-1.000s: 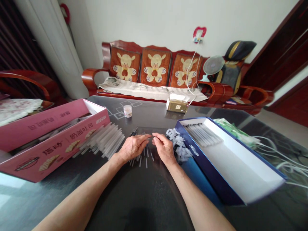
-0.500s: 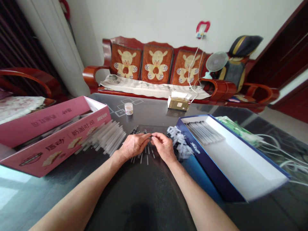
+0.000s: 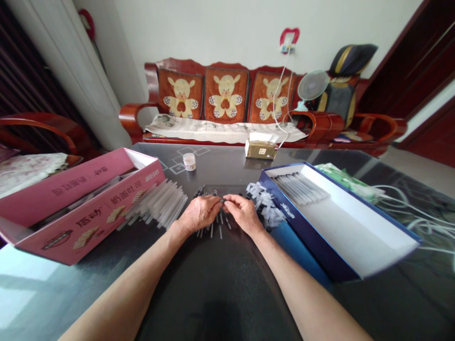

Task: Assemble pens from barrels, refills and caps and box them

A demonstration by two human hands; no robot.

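My left hand [image 3: 199,213] and my right hand [image 3: 243,213] meet fingertip to fingertip over the dark table [image 3: 220,284], both pinched on a thin pen part that I cannot make out clearly. Under and behind the hands lie several thin dark refills [image 3: 213,229]. A heap of clear pen barrels [image 3: 161,206] sits left of my left hand. A pile of small clear caps [image 3: 266,206] lies right of my right hand.
A pink carton [image 3: 81,203] stands at the left. A blue box with a white inside [image 3: 337,222] holds several finished pens [image 3: 302,187] at the right. A small jar [image 3: 189,161] and a tissue box [image 3: 261,148] stand further back. White cords [image 3: 419,213] lie far right.
The hands have stayed together over the refills, fingers working slightly. The camera shifted a little, so everything sits slightly differently in view.
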